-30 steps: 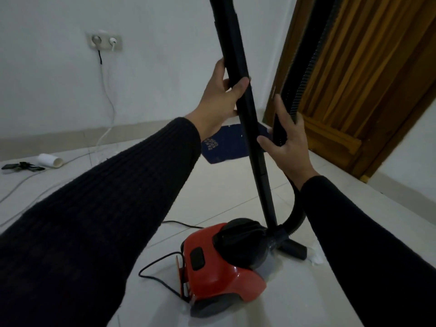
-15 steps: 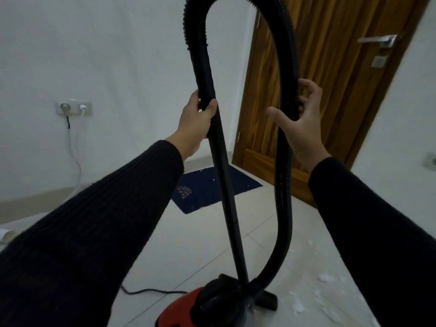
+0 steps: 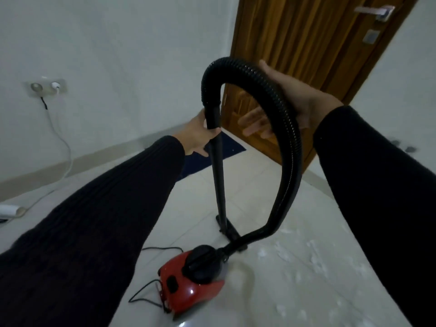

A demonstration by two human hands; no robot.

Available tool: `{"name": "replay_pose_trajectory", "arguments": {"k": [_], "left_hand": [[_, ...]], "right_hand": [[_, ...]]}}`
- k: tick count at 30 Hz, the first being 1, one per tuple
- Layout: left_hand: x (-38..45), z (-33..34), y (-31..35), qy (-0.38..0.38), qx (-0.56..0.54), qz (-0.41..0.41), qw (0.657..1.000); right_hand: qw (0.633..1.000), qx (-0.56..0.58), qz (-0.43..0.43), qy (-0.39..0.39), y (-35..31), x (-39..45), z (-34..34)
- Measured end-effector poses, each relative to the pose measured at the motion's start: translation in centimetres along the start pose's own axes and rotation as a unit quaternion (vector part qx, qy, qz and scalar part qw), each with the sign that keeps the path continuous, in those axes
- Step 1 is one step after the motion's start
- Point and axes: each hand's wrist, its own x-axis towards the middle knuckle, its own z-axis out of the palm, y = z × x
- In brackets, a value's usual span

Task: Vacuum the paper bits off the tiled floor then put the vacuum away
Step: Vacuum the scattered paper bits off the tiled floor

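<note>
A person in dark knit sleeves stands over a red canister vacuum [image 3: 188, 277] on a pale tiled floor [image 3: 259, 180]. The left hand [image 3: 197, 135] is wrapped around the top of the black wand [image 3: 218, 175], which stands nearly upright with its floor nozzle [image 3: 230, 228] planted on the tiles at about 12 o'clock from the canister. The right hand [image 3: 290, 100] cups the ribbed black hose [image 3: 286, 128] from behind, fingers loosely curled beneath it — the hose arches from the wand's top, over and down to the canister's lid.

White paper bits [image 3: 313, 253] lie scattered over the tiles at 3 o'clock from the canister, just beyond the nozzle. A thin black power cord [image 3: 146, 296] loops on the floor at the canister's 9 o'clock side.

Further off, a dark blue mat [image 3: 195, 161] lies before a closed wooden door [image 3: 295, 43] at 12 o'clock — the wand and the left hand cover part of it. At 10 o'clock a wall socket [image 3: 46, 88] carries two plugs, a white cable [image 3: 63, 147] trailing down to the floor toward a white roll-shaped object [image 3: 10, 210] at the frame's left edge.
</note>
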Motion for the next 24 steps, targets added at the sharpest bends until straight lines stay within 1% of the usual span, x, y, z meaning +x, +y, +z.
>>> {"name": "replay_pose_trajectory", "arguments": {"k": [3,5,7,10,12,13,17,20,22,23,24], "left_hand": [[-0.8,0.4,0.7,-0.060,-0.038,-0.043,0.997],[-1.5,-0.2,0.9,-0.118,-0.070,-0.072,0.988],[-2.2,-1.1,1.1,-0.169,-0.125,-0.098,0.973],[-3.2,-2.3,1.6,-0.194,-0.248,-0.117,0.942],[-3.4,-2.6,2.0,-0.195,-0.319,-0.152,0.915],[-3.4,-2.6,2.4,-0.195,-0.331,-0.175,0.907],[-3.6,-1.9,3.9,-0.203,-0.276,-0.201,0.918],[-3.9,-1.6,3.2,-0.208,-0.266,-0.206,0.918],[-4.2,-1.5,2.6,-0.206,-0.256,-0.228,0.917],[-4.2,-1.6,2.3,-0.216,-0.242,-0.237,0.916],[-4.1,-1.7,2.1,-0.237,-0.219,-0.242,0.915]], "right_hand": [[0.999,0.040,0.020,-0.030,-0.8,-0.5,1.3],[0.996,0.064,-0.002,-0.057,-1.4,-0.8,1.7],[0.994,0.069,-0.020,-0.084,-2.0,-1.4,1.8],[0.993,0.082,-0.029,-0.074,-1.9,-2.6,2.3],[0.988,0.133,-0.038,-0.063,-0.7,-3.5,3.0],[0.984,0.162,-0.044,-0.063,-0.1,-4.0,3.5],[0.963,0.256,-0.058,-0.065,2.3,-5.3,6.2],[0.949,0.313,-0.035,-0.024,4.0,-6.0,9.1],[0.936,0.350,0.022,0.035,5.1,-6.0,11.0],[0.926,0.364,0.073,0.064,5.6,-5.7,11.9],[0.909,0.385,0.130,0.093,6.4,-5.1,12.6]]}}
